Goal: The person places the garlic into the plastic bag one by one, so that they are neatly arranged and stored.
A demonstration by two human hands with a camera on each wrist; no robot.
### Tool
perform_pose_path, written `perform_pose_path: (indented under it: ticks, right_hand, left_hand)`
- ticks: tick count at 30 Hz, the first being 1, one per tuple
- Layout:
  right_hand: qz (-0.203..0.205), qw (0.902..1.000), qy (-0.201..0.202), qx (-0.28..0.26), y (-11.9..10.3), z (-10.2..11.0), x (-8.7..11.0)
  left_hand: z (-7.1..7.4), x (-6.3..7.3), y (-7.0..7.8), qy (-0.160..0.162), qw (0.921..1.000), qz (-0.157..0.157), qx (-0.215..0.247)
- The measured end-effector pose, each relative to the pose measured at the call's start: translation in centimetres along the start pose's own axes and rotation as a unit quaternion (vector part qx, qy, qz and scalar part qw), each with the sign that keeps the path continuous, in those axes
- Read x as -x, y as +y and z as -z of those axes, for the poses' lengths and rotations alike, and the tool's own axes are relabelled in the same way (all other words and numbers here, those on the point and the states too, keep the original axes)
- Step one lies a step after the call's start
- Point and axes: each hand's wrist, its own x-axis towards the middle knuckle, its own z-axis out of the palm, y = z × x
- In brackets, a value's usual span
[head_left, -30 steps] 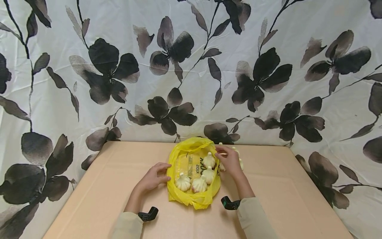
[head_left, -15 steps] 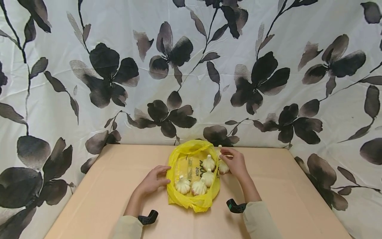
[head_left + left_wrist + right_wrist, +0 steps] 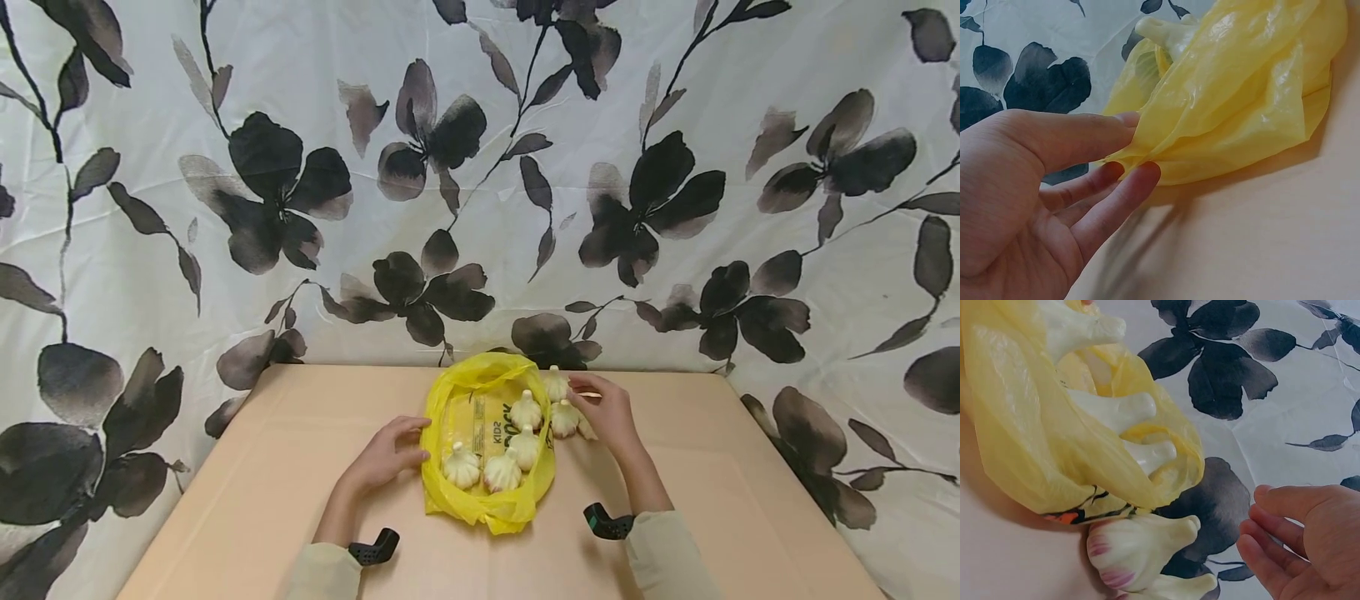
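A yellow plastic bag (image 3: 489,508) lies with its mouth spread, and several white garlic bulbs (image 3: 502,471) sit inside it. My left hand (image 3: 384,454) pinches the bag's left rim between thumb and fingers, as the left wrist view shows. To the right of the bag, my right hand (image 3: 609,412) hovers with loosely bent fingers and nothing between them. Close to those fingers are a garlic bulb (image 3: 555,383) at the back and another garlic bulb (image 3: 564,419) nearer the bag. Part of what lies beneath the right hand is hidden in the head view.
The light tan tabletop (image 3: 360,392) extends to both sides of the bag. Behind it hangs a white cloth (image 3: 525,208) with a dark floral print. Each wrist carries a black device (image 3: 375,547).
My right hand has moved off the bag's right rim and farther right, uncovering garlic bulbs beside the bag. The left hand stays on the left rim.
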Motion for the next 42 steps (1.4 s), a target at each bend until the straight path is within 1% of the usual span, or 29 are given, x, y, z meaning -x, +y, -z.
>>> perform_pose_path:
  ticks: [6,10,11,16,20,23,26,30,34,37,40,42]
  right_hand:
    - [-0.010,0.9999,0.002,-0.013,0.9,0.6,-0.1]
    - [-0.003,0.9998,0.010,-0.016,1.7,1.0,-0.1]
    - [-0.003,0.9998,0.011,-0.016,1.9,1.1,-0.1]
    - [-0.012,0.9997,0.022,-0.002,3.0,1.9,0.1]
    - [-0.020,0.9991,0.035,0.008,3.8,2.5,0.0]
    - [-0.024,0.9988,0.042,0.013,4.3,2.6,0.0]
    - [-0.029,0.9984,0.047,0.011,4.9,2.4,0.2]
    - [-0.044,0.9986,0.028,0.004,5.6,1.9,0.4]
    - [-0.056,0.9984,0.004,0.011,6.1,1.7,0.5]
    - [-0.056,0.9983,0.003,0.014,6.5,1.7,0.3]
    - [-0.060,0.9982,0.002,0.012,7.0,1.8,0.3]
    - [-0.063,0.9980,0.006,0.009,7.4,1.9,0.5]
  left_hand:
    - [-0.1,-0.1,-0.2,-0.001,1.0000,0.004,0.004]
    - [0.0,-0.2,-0.2,0.001,0.9999,0.008,0.008]
    - [0.0,-0.3,-0.2,0.002,1.0000,0.005,0.007]
    - [-0.3,-0.5,-0.3,-0.005,1.0000,0.004,0.004]
    - [-0.3,-1.2,0.2,-0.004,1.0000,0.001,0.002]
    - [-0.3,-1.4,0.4,-0.002,1.0000,0.007,0.003]
    - [-0.2,-1.3,0.3,-0.008,0.9999,0.011,-0.002]
    - [0.0,-0.7,-0.1,0.002,1.0000,0.008,-0.005]
    - [0.1,-0.1,-0.6,0.000,0.9997,0.010,0.021]
    - [0.0,-0.2,-0.8,-0.002,0.9993,0.003,0.036]
    - [-0.2,-0.5,-0.8,-0.001,0.9993,-0.005,0.036]
    - [-0.4,-0.7,-0.8,-0.007,0.9992,-0.009,0.038]
